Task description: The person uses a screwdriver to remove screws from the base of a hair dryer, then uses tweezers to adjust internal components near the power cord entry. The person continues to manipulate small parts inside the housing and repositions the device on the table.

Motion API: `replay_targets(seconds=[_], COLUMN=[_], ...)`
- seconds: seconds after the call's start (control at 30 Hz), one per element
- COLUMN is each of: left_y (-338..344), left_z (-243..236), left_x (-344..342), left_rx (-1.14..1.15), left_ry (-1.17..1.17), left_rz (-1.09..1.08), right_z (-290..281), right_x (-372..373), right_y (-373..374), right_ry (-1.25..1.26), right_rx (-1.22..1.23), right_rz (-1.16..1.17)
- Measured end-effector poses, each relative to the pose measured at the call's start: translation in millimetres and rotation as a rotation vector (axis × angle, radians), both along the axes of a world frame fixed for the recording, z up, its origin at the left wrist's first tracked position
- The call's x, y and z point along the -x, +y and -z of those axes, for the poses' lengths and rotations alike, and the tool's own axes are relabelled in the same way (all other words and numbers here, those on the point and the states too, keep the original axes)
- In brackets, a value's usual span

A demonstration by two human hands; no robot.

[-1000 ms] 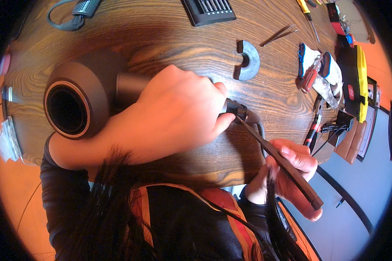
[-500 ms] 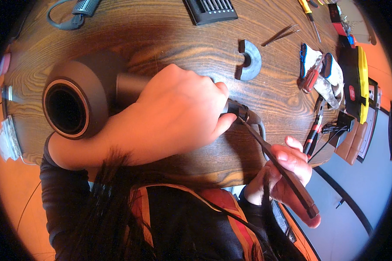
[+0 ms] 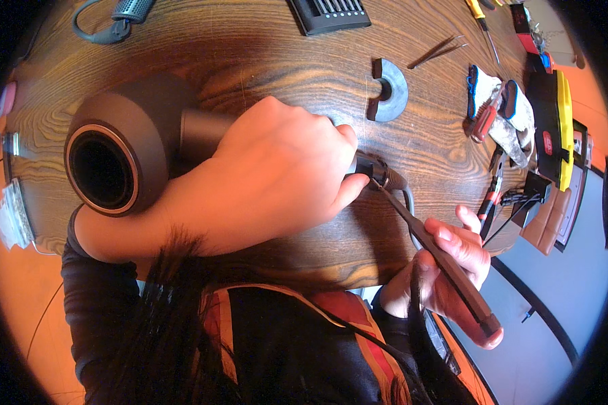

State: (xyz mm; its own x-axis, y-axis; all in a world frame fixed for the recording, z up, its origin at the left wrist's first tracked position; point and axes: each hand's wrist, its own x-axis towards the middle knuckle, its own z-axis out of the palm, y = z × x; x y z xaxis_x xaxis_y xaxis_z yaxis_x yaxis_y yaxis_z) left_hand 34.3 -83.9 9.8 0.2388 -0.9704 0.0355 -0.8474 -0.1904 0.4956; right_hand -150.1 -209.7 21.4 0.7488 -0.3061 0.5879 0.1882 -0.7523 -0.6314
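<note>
A dark hair dryer (image 3: 157, 118) lies across the table, its round copper-ringed end at the left. My left hand (image 3: 277, 165) is closed around its handle, back of the hand up, thumb near the handle's end. Between the fingers of my right hand (image 3: 469, 253) rests a slim dark screwdriver (image 3: 456, 280), slanting up to the left. Its tip meets the dark end piece (image 3: 370, 169) of the handle, by the left thumb; the exact contact point is too small to make out. A ribbed sleeve and grey cord (image 3: 409, 202) lead off from that end.
A grey half-ring piece (image 3: 395, 91) and tweezers (image 3: 438, 52) lie beyond my hands. To the right are work gloves (image 3: 483, 91), a red folded tool (image 3: 483, 125), pliers (image 3: 491, 196) and a black-yellow toolbox (image 3: 562, 128). A bit case (image 3: 331, 17) sits at the back.
My right hand and the screwdriver's rear end have shifted slightly to the right. The tip stays at the handle's end, and the left hand keeps its hold on the hair dryer.
</note>
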Motion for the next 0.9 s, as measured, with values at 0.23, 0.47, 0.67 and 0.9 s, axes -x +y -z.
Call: replay_targets(seconds=[0.23,0.47,0.67,0.9], left_y=[1.6,0.9,0.7,1.1], left_z=[0.8,0.2,-0.6,2.0], left_x=[-0.3,0.6,-0.4,1.2], left_rx=[0.025,0.004,-0.008,0.092], left_ry=[-0.009,-0.022,-0.014,-0.061], left_rz=[0.000,0.011,0.011,-0.004], right_z=[5.0,1.8,-0.1,-10.4], right_x=[-8.9,-6.6,-11.2,-14.8], right_y=[12.0,3.2,0.9,1.3], right_ry=[-0.078,-0.034,0.032,0.021], right_rx=[-0.219,-0.164,-0.172,-0.210], right_rz=[0.067,-0.040,-0.058,-0.019])
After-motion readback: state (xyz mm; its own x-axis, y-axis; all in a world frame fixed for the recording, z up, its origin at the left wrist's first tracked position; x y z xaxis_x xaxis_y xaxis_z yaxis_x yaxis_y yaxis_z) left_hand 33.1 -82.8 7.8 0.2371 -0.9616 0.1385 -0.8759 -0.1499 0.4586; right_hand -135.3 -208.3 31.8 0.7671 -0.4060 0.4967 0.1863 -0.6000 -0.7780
